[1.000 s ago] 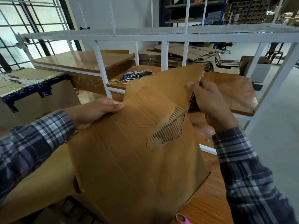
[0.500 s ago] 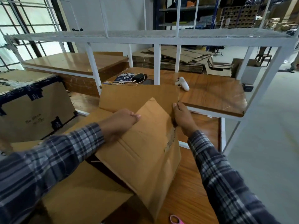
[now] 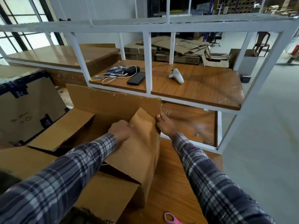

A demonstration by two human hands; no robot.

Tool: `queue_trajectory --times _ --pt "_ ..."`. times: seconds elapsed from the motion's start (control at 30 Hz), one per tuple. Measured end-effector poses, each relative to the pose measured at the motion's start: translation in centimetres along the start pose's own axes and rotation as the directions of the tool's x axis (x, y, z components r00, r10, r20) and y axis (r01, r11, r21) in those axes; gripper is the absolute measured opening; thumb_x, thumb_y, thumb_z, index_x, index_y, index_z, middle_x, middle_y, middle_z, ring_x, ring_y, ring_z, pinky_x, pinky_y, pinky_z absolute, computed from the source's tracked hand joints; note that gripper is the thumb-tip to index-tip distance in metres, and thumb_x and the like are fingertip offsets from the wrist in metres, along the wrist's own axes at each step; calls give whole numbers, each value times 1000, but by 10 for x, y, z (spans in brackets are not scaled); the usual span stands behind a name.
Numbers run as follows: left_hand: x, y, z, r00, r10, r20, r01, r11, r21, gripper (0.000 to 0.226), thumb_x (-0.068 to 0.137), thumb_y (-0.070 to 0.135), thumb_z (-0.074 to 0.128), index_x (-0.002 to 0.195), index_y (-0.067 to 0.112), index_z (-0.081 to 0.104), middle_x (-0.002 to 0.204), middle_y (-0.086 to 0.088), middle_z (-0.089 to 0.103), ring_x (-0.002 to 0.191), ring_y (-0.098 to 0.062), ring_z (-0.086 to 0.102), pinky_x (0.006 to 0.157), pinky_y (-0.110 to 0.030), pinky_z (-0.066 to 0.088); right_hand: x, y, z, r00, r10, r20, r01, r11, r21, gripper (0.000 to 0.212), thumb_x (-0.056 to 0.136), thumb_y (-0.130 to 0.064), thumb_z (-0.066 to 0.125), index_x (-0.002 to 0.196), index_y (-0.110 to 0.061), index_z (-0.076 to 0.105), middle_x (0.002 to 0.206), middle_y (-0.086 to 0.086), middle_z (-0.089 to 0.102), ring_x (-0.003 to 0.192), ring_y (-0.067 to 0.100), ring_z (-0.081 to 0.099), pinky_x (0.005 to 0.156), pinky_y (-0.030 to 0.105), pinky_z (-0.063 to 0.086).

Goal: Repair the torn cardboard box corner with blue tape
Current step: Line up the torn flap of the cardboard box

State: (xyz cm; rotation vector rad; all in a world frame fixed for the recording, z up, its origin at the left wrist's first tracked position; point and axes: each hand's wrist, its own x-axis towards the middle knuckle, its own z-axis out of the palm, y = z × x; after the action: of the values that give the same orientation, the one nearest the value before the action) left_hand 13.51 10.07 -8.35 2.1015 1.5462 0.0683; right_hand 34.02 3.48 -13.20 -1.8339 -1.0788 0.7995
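A brown cardboard box (image 3: 113,107) stands open on the wooden table (image 3: 174,188), its flaps spread out. My left hand (image 3: 120,130) grips the left edge of the right-side flap (image 3: 139,152). My right hand (image 3: 165,125) holds the same flap at the far right corner, where it meets the ragged back flap. The back flap's top edge is frayed. No blue tape shows near my hands.
Pink scissor handles (image 3: 171,218) lie at the table's near edge. A white metal rack (image 3: 148,62) stands behind the box, its shelf holding a phone (image 3: 136,78), a cabled pouch (image 3: 131,70) and a white controller (image 3: 176,75). Another taped box (image 3: 27,107) sits left.
The box has gone from tilted up in front of me to standing on the table. Both hands moved down and closer together onto the right flap; the torn corrugated patch is out of sight.
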Motion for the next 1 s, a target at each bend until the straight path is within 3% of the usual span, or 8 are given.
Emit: queue_trajectory --times 0.13,0.27,0.37,0.53,0.67,0.77,0.83,1.0 --pt "5 -15 10 999 -35 -19 36 998 43 38 112 38 45 130 10 64 133 -17 67 119 -39 66 102 -49 53 -8 18 -1 995 -99 23 100 993 -65 37 116 -30 36 150 -24 45 140 9 65 129 33 61 96 35 39" --pt "0 -20 11 999 -37 26 36 998 57 61 110 44 51 159 10 41 155 -18 53 139 -41 55 114 -52 48 -34 27 -9 988 -155 -12 152 982 -109 53 116 -28 40 167 -19 28 163 9 48 146 29 48 114 37 36" --pt "-12 -21 10 999 -19 39 17 998 59 68 109 42 54 165 10 32 165 -19 41 147 -41 46 120 -54 43 -66 34 -13 994 -93 -63 85 989 -117 43 115 -23 41 156 -11 44 155 15 55 142 35 52 112 40 41" --pt "-63 -15 5 974 169 148 -181 981 75 51 110 41 54 153 15 48 156 -12 53 137 -32 55 106 -42 45 -168 64 -4 994 29 -106 -27 999 23 26 114 -26 45 123 -19 68 122 2 73 114 25 68 104 47 56" --pt "-117 -12 -2 886 368 281 -388 922 16 34 109 40 56 138 24 62 140 0 62 115 -17 56 100 -39 49 -261 98 22 969 173 -179 -131 966 222 28 114 -17 46 118 -3 69 108 2 72 101 15 67 88 22 54" --pt "-173 -10 -5 779 548 304 -580 815 16 29 110 38 54 135 29 65 126 9 62 102 -6 58 79 -25 48 -319 130 54 924 289 -250 -210 930 302 22 112 -5 45 114 -7 67 105 9 73 93 16 67 77 17 54" --pt "-209 -7 1 718 629 300 -654 756 -21 27 110 37 54 133 30 66 126 11 61 104 -5 60 82 -24 52 -347 147 74 898 350 -268 -276 920 278 20 110 -4 49 113 -10 67 104 8 73 91 18 68 71 14 54" --pt "-270 -20 64 565 763 315 -810 585 34 33 109 38 54 140 30 62 140 10 58 127 -15 58 106 -35 49 -395 178 112 786 516 -342 -461 856 232 21 102 -6 59 99 -25 65 100 7 77 98 32 76 86 45 61"
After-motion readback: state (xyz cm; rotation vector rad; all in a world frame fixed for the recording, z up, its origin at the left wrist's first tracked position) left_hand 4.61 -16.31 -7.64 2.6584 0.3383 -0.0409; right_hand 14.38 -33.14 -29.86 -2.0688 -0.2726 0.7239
